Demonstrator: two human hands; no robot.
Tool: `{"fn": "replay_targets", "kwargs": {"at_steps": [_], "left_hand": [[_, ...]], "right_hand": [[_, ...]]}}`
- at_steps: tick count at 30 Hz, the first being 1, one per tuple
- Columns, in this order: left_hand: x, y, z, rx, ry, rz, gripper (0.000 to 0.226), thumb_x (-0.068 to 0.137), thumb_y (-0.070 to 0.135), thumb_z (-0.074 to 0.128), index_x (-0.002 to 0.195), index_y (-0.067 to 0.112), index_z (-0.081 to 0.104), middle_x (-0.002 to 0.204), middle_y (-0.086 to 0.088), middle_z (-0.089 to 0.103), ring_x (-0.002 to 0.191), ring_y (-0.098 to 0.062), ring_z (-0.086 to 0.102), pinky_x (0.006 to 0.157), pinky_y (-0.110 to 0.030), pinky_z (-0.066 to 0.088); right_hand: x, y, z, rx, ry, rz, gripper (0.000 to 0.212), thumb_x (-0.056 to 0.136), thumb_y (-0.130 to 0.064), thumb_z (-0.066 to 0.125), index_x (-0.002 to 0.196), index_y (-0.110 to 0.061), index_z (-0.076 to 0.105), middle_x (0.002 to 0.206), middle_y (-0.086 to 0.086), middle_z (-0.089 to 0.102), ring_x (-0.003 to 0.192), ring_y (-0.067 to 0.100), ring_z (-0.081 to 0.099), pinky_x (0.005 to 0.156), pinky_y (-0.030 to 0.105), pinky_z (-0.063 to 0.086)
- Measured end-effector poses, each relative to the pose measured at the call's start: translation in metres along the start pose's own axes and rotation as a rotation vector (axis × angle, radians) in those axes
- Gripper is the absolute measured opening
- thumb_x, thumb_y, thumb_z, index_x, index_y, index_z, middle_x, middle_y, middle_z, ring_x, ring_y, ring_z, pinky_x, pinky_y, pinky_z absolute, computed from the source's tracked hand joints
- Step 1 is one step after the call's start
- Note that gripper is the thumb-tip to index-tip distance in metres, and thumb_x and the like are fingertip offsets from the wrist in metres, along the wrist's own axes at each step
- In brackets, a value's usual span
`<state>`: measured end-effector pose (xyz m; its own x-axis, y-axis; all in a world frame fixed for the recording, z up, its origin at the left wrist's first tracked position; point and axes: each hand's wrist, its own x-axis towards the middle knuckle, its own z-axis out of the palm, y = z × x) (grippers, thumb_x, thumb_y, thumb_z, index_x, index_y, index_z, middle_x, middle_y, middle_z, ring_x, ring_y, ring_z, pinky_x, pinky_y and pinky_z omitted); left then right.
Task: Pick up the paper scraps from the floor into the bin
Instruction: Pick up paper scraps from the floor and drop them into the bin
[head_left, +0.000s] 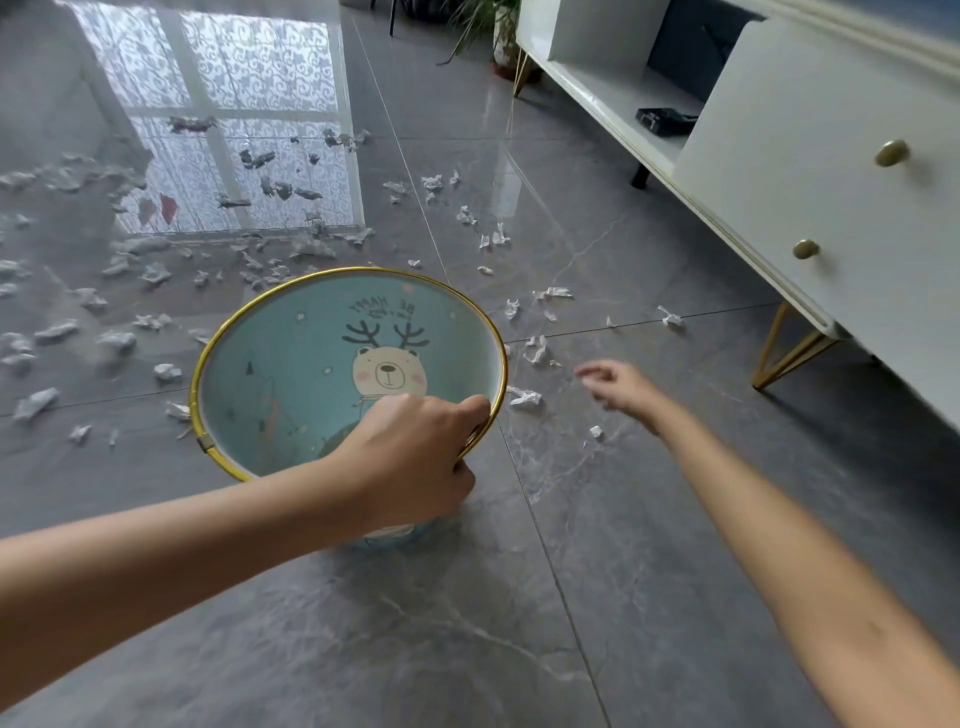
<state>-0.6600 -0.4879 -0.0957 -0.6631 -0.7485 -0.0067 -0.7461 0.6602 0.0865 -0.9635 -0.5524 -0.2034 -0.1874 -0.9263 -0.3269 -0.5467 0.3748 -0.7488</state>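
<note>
You are standing over a glossy grey marble-look tile floor (649, 571), with a bright patterned window reflected in it at upper left. Along the right runs a white cabinet (810, 171) on thin gold legs, with round brass knobs (891, 153) on its drawer fronts and a dark object lying on its open shelf. A potted plant (498, 31) stands at the cabinet's far end.

In front of you is the teal bin (291, 374) with a gold rim and a cartoon bear with antlers printed inside. No scraps are visible on the part of its inside that shows. Your left hand (415, 457) grips the near right edge of that rim, thumb lying over the gold ring and the fingers wrapped down the outer wall.

Your right hand (615, 387) is stretched out to the right of the bin, low over the floor, blurred; the fingers look loosely curled and slightly apart, and you cannot tell whether anything is between them.

The paper scraps (156, 270) are spread widely across the floor, thickest to the left and beyond the bin, with a thinner scatter to its right. One crumpled scrap (524, 397) lies between the bin's rim and your right hand, and a small white piece (596, 431) lies just below that hand.
</note>
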Motion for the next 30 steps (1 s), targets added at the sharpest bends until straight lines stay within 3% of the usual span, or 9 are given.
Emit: {"fn": "replay_targets", "kwargs": {"at_steps": [2,3,6,10,15,22,25,28,30], "left_hand": [[0.000,0.000,0.000,0.011,-0.002,-0.002,0.025,0.075,0.026,0.052,0.099,0.021,0.045,0.079,-0.003,0.061,0.066,-0.030,0.052,0.054,-0.026,0.038],[0.000,0.000,0.000,0.014,-0.001,0.000,0.025,0.075,0.026,0.052,0.099,0.021,0.045,0.079,-0.002,0.061,0.067,-0.030,0.053,0.054,-0.026,0.037],[0.000,-0.001,0.001,0.012,-0.002,0.003,0.026,0.075,0.026,0.052,0.100,0.021,0.045,0.079,-0.002,0.061,0.068,-0.030,0.055,0.053,-0.026,0.037],[0.000,-0.001,0.002,-0.005,0.003,0.006,0.026,0.075,0.026,0.052,0.100,0.020,0.045,0.080,-0.003,0.062,0.070,-0.031,0.056,0.053,-0.027,0.037],[0.000,-0.003,0.004,-0.037,0.007,0.009,0.023,0.074,0.027,0.050,0.095,0.022,0.042,0.077,-0.002,0.061,0.068,-0.031,0.056,0.055,-0.029,0.045],[0.000,-0.006,0.011,-0.036,0.051,0.021,0.030,0.065,0.033,0.038,0.092,0.021,0.043,0.075,-0.002,0.063,0.066,-0.031,0.056,0.052,-0.029,0.043],[0.000,-0.006,0.011,-0.038,0.076,0.017,0.027,0.063,0.031,0.037,0.088,0.022,0.042,0.069,-0.002,0.060,0.062,-0.030,0.053,0.051,-0.028,0.042],[-0.001,-0.005,0.011,-0.042,0.065,0.016,0.023,0.065,0.030,0.041,0.086,0.022,0.039,0.069,-0.001,0.059,0.062,-0.030,0.053,0.052,-0.028,0.043],[0.000,-0.006,0.010,-0.049,0.048,0.015,0.023,0.067,0.031,0.042,0.089,0.023,0.040,0.072,-0.001,0.060,0.063,-0.030,0.054,0.053,-0.029,0.045]], "right_hand": [[-0.001,0.056,0.014,-0.280,0.033,0.156,0.041,0.090,-0.015,0.057,0.130,-0.005,0.051,0.130,0.022,0.050,0.100,0.025,0.058,0.084,0.020,0.045],[-0.007,0.074,0.021,-0.372,0.053,0.160,0.051,0.089,-0.021,0.059,0.136,-0.008,0.044,0.139,0.021,0.042,0.120,0.029,0.050,0.099,0.024,0.038],[-0.028,0.099,0.041,-0.444,0.117,0.105,0.060,0.088,-0.038,0.060,0.141,-0.020,0.039,0.152,0.006,0.029,0.137,0.024,0.032,0.111,0.034,0.026],[-0.034,0.101,0.064,-0.351,0.353,0.057,0.055,0.080,-0.040,0.068,0.129,-0.020,0.054,0.146,0.005,0.039,0.132,0.025,0.038,0.108,0.034,0.030],[-0.023,0.098,0.075,-0.255,0.626,0.044,0.028,0.074,-0.027,0.075,0.097,-0.012,0.072,0.127,0.009,0.056,0.119,0.028,0.049,0.097,0.036,0.038],[-0.016,0.097,0.084,-0.186,0.739,-0.006,0.009,0.075,-0.012,0.072,0.074,-0.004,0.069,0.104,0.010,0.066,0.096,0.034,0.057,0.079,0.034,0.041],[-0.010,0.090,0.081,-0.128,0.732,0.029,0.010,0.082,-0.010,0.065,0.076,-0.002,0.065,0.097,0.015,0.064,0.091,0.035,0.059,0.074,0.033,0.040],[-0.005,0.049,0.067,0.165,0.841,0.093,0.017,0.087,-0.014,0.061,0.087,0.003,0.067,0.096,0.019,0.065,0.088,0.032,0.060,0.075,0.030,0.039],[-0.007,-0.001,0.052,0.372,0.824,-0.049,0.015,0.088,-0.014,0.061,0.090,0.000,0.066,0.083,0.011,0.065,0.073,0.017,0.060,0.071,0.029,0.045]]}}
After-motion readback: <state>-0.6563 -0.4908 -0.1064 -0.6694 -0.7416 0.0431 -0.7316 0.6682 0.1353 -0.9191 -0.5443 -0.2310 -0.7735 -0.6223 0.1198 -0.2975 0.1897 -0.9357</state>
